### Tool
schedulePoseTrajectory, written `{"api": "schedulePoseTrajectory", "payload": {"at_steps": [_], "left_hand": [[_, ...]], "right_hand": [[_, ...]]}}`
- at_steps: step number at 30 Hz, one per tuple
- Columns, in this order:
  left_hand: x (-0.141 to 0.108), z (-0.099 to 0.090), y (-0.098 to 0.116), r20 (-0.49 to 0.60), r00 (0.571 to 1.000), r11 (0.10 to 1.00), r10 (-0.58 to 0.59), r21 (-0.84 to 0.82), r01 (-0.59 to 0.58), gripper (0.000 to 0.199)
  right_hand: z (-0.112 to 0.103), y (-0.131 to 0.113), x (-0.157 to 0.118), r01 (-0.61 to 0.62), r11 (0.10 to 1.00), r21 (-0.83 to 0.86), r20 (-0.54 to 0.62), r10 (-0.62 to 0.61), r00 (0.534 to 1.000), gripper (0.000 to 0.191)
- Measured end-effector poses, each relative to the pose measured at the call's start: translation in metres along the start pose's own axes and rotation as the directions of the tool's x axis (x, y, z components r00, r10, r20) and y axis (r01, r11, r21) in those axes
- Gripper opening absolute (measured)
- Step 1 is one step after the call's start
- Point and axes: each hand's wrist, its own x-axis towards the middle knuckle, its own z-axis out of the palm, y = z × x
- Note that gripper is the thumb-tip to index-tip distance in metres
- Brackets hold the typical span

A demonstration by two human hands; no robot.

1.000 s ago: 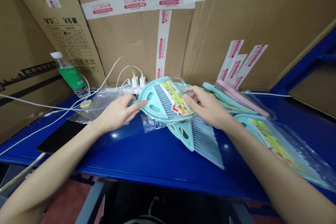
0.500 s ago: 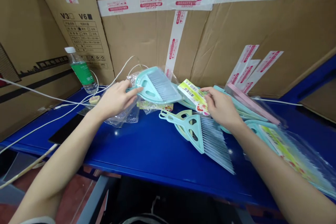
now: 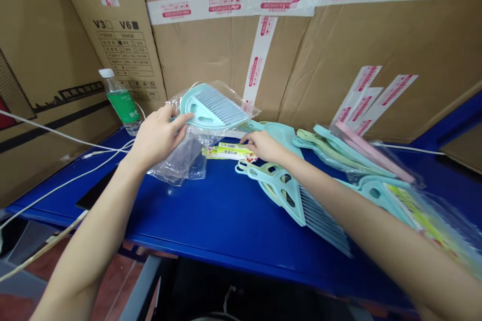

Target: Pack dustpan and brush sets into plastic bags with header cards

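Observation:
My left hand (image 3: 161, 133) is closed around the handle end of a light-blue brush and dustpan set (image 3: 214, 108), raised above the table with clear plastic film around it. My right hand (image 3: 263, 145) pinches the end of a yellow-green printed label card (image 3: 233, 153), low over the table beside similar cards. Just in front of that hand lie a loose brush (image 3: 282, 188) with grey-blue bristles and a yellowish piece under it. Crumpled clear plastic bags (image 3: 181, 160) lie beneath my left hand.
At the right are more dustpans and brushes (image 3: 331, 153), a pink one (image 3: 372, 153) and a bagged set (image 3: 410, 205) with a label. A water bottle (image 3: 124, 105) and white cables stand at the left. Cardboard boxes (image 3: 211, 50) wall off the back of the blue table (image 3: 211, 210).
My right hand has moved left and down with the label card, bringing it to the other cards. My left hand has shifted slightly left and up with the brush and dustpan set.

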Motion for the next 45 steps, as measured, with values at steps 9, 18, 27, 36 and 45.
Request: {"api": "schedulePoseTrajectory", "payload": {"at_steps": [9, 18, 27, 36, 45], "left_hand": [[0.001, 0.004, 0.007, 0.063, 0.997, 0.999, 0.040, 0.025, -0.042, 0.038], [0.001, 0.006, 0.015, 0.054, 0.994, 0.995, 0.098, 0.005, -0.098, 0.039], [0.000, 0.010, 0.019, 0.052, 0.980, 0.982, 0.191, -0.011, -0.191, 0.041], [-0.001, 0.016, 0.020, -0.008, 0.965, 0.965, 0.261, -0.025, -0.261, 0.042], [-0.002, 0.021, 0.035, -0.137, 0.879, 0.872, 0.457, -0.124, -0.473, 0.036]], "right_hand": [[-0.035, 0.018, -0.056, 0.126, 0.992, 0.032, 0.181, -0.130, 0.975, 0.024], [-0.027, -0.001, -0.096, 0.142, 0.989, 0.026, 0.194, -0.145, 0.970, 0.017], [-0.014, 0.013, -0.087, 0.235, 0.971, -0.042, -0.079, -0.238, 0.968, 0.014], [-0.022, 0.011, -0.086, 0.219, 0.961, 0.168, -0.357, -0.148, 0.923, 0.017], [-0.017, 0.023, -0.080, -0.054, 0.726, 0.685, -0.155, 0.218, 0.963, 0.031]]}}
